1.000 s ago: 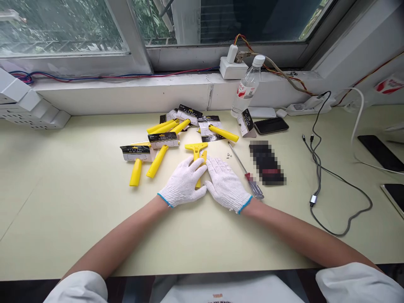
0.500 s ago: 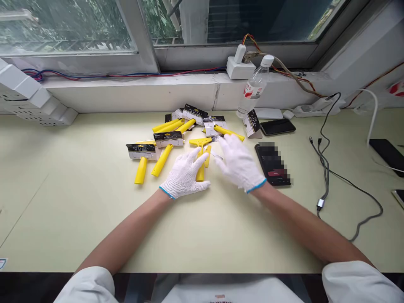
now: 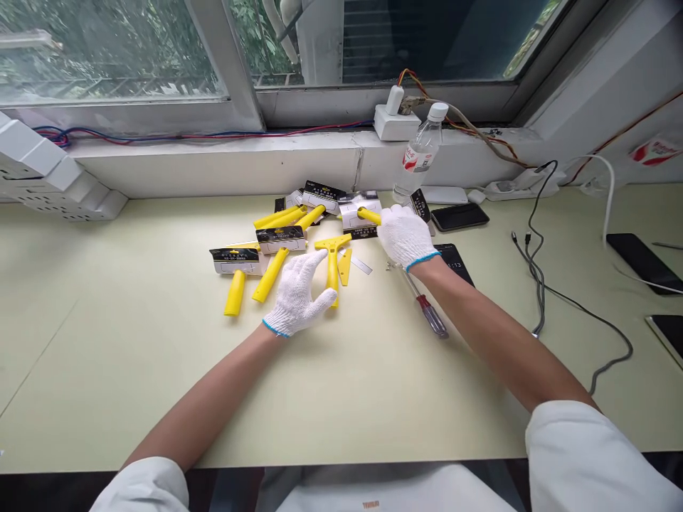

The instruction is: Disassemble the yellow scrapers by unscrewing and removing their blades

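Note:
My right hand (image 3: 406, 236), in a white knit glove, is closed round the handle of a yellow scraper (image 3: 368, 215) whose head is wrapped in a black-and-white card (image 3: 359, 208). Gloved as well, my left hand (image 3: 299, 295) lies open with thumb and fingers apart, just left of an unwrapped yellow T-shaped scraper (image 3: 333, 257). Right of that scraper are a small yellow plate (image 3: 345, 267) and a thin metal blade (image 3: 361, 264). A screwdriver (image 3: 431, 316) with a dark translucent handle points at some small screws (image 3: 391, 266) by my right wrist.
Several carded yellow scrapers (image 3: 272, 274) lie to the left and behind. A water bottle (image 3: 419, 156), a folded card (image 3: 421, 206) and phones (image 3: 459, 217) stand or lie at the back right. Grey cables (image 3: 541, 277) run along the right; white boxes (image 3: 58, 178) are stacked at left.
My right hand has moved back and right onto the carded scraper's handle, uncovering the screwdriver and screws. My left hand has shifted slightly left, off the unwrapped scraper.

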Demonstrator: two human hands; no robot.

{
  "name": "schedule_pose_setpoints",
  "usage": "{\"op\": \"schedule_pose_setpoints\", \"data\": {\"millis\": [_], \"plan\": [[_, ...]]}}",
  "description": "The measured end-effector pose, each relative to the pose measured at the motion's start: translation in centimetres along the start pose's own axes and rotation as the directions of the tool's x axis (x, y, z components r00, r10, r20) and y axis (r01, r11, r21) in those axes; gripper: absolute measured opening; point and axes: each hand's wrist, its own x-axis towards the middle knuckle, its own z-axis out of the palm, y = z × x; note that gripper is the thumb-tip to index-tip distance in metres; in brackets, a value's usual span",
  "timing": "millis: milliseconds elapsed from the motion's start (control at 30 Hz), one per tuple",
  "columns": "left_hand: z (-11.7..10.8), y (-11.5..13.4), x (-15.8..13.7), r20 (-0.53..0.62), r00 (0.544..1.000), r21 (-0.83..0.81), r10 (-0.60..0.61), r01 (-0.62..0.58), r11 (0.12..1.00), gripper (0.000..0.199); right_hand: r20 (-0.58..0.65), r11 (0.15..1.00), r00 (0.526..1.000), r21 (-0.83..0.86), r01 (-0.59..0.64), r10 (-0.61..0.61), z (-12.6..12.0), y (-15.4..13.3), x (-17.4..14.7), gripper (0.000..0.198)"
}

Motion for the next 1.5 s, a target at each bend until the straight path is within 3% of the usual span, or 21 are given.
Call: {"op": "schedule_pose_setpoints", "data": {"millis": [167, 200, 300, 400, 467, 533, 633, 700, 800, 900, 967, 1067, 1167, 1267, 1333, 1400, 1433, 1500], "plan": [[-0.1, 0.6, 1.1, -0.130, 0.975, -0.232, -0.181, 0.147, 0.961, 0.057, -0.041, 0.997, 0.998, 0.069, -0.041, 0.044, -2.6, -0.5, -3.8, 0.035], [-0.2, 0.9, 1.5, -0.140, 0.962, -0.318, -0.235, 0.181, 0.931, 0.055, -0.029, 0.986, 0.999, 0.161, -0.030, 0.035, -2.8, -0.7, -5.0, 0.035], [-0.9, 2.0, 2.4, -0.172, 0.923, -0.540, -0.344, 0.204, 0.817, 0.054, -0.040, 0.871, 0.997, 0.484, 0.083, -0.073, -2.3, -1.4, -8.6, 0.042], [-2.1, 3.1, 2.9, -0.211, 0.917, -0.521, -0.338, 0.187, 0.833, 0.053, -0.052, 0.764, 0.993, 0.634, 0.118, -0.110, -1.0, -2.1, -11.2, 0.045], [-2.8, 3.6, 2.8, -0.115, 0.942, -0.501, -0.315, 0.219, 0.837, 0.056, -0.060, 0.770, 0.993, 0.628, 0.117, -0.103, -0.1, -2.5, -12.4, 0.042], [-3.0, 4.1, 2.2, 0.047, 0.943, -0.607, -0.331, 0.290, 0.740, 0.066, -0.085, 0.801, 0.992, 0.585, 0.129, -0.098, 0.6, -2.7, -13.3, 0.039], [-2.9, 5.1, 0.4, 0.205, 0.877, -0.779, -0.435, 0.415, 0.469, 0.083, -0.113, 0.833, 0.982, 0.520, 0.190, -0.153, 1.2, -3.1, -14.4, 0.035], [-2.9, 6.0, -1.4, 0.306, 0.814, -0.797, -0.494, 0.502, 0.335, 0.087, -0.083, 0.843, 0.967, 0.475, 0.251, -0.241, 1.3, -3.5, -15.1, 0.033], [-3.2, 7.1, -3.9, 0.530, 0.718, -0.724, -0.451, 0.660, 0.200, 0.070, 0.010, 0.852, 0.938, 0.421, 0.311, -0.347, 1.5, -4.2, -16.2, 0.033], [-3.5, 7.7, -5.2, 0.629, 0.678, -0.694, -0.381, 0.710, 0.117, 0.054, 0.001, 0.832, 0.926, 0.441, 0.338, -0.377, 1.3, -4.8, -16.8, 0.029], [-3.4, 7.8, -5.3, 0.657, 0.671, -0.681, -0.345, 0.724, 0.112, 0.043, -0.041, 0.772, 0.922, 0.534, 0.346, -0.385, 0.8, -4.9, -16.9, 0.024], [-3.3, 7.8, -4.8, 0.686, 0.660, -0.654, -0.306, 0.743, 0.138, 0.029, -0.014, 0.662, 0.951, 0.715, 0.224, -0.308, -0.3, -4.5, -16.6, 0.032], [-3.3, 7.7, -4.7, 0.723, 0.638, -0.634, -0.264, 0.765, 0.111, 0.024, 0.143, 0.603, 0.978, 0.797, -0.021, -0.155, -0.9, -3.7, -16.5, 0.064], [-3.4, 7.6, -5.0, 0.763, 0.612, -0.621, -0.209, 0.783, 0.027, 0.028, 0.352, 0.452, 0.903, 0.866, -0.214, -0.246, -0.7, -3.2, -16.4, 0.097], [-3.4, 7.6, -5.3, 0.780, 0.601, -0.612, -0.175, 0.791, -0.014, 0.031, 0.471, 0.334, 0.810, 0.870, -0.362, -0.350, -0.6, -3.3, -16.3, 0.081], [-3.4, 7.6, -5.3, 0.775, 0.610, -0.620, -0.165, 0.784, -0.017, 0.031, 0.565, 0.247, 0.722, 0.825, -0.508, -0.400, -0.7, -3.3, -16.2, 0.047], [-3.5, 7.5, -5.3, 0.770, 0.616, -0.628, -0.168, 0.778, -0.024, 0.030, 0.589, 0.209, 0.692, 0.803, -0.558, -0.416, -0.8, -3.2, -16.1, 0.035], [-3.7, 7.3, -5.3, 0.768, 0.616, -0.633, -0.175, 0.771, -0.068, 0.030, 0.578, 0.148, 0.667, 0.797, -0.586, -0.471, -1.2, -2.5, -15.8, 0.031]]}}
